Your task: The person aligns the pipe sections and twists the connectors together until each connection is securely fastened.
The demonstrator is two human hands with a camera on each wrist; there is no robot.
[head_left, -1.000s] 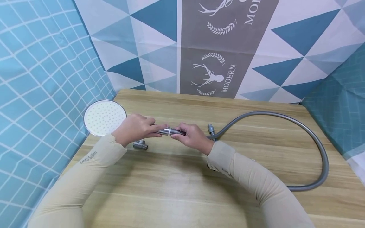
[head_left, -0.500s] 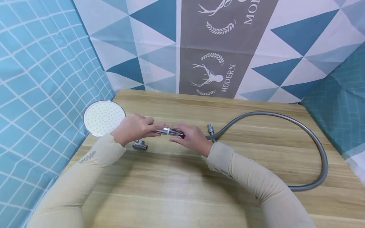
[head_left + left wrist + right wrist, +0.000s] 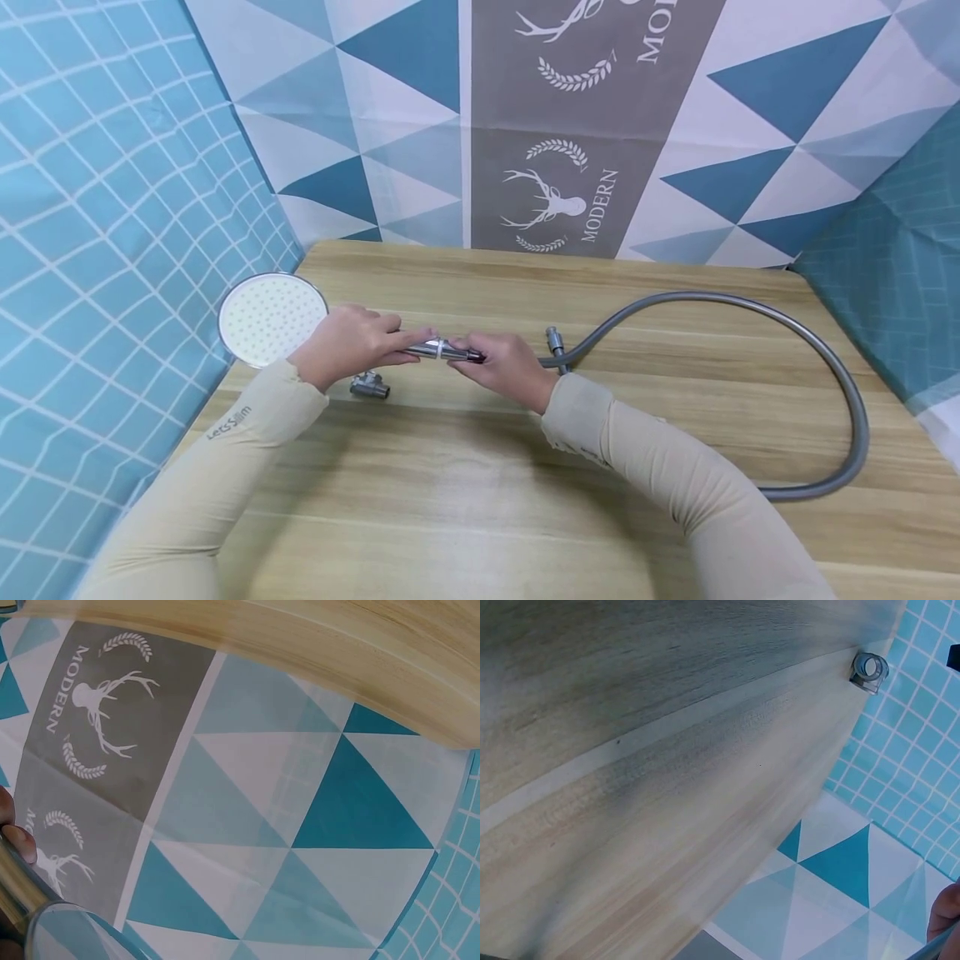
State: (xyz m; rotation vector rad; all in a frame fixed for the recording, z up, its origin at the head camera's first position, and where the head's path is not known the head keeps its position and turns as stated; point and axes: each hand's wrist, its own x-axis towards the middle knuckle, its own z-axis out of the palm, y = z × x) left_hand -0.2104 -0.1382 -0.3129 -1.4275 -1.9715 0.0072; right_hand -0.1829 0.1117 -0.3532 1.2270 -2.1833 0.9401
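Observation:
In the head view my left hand (image 3: 352, 343) grips the chrome handle of a hand shower, whose round white spray face (image 3: 272, 320) points up at the left. My right hand (image 3: 510, 367) pinches the metal end fitting (image 3: 459, 354) of a grey shower hose (image 3: 720, 297). This fitting meets the handle end between the two hands, with a white ring at the joint. At the lower left of the left wrist view a fingertip (image 3: 21, 844) lies on the shiny handle (image 3: 19, 889). The right wrist view catches only a fingertip (image 3: 946, 907) at its lower right.
A small chrome angle valve (image 3: 370, 385) lies on the wooden table (image 3: 450, 517) below the left hand. The hose's other metal end (image 3: 555, 340) lies behind the right hand, and its loop spreads across the right side. Patterned sheets (image 3: 412, 167) stand behind and at both sides.
The spray face has dipped slightly in the head view. My right fingers have shifted a little round the fitting; both hands keep their hold.

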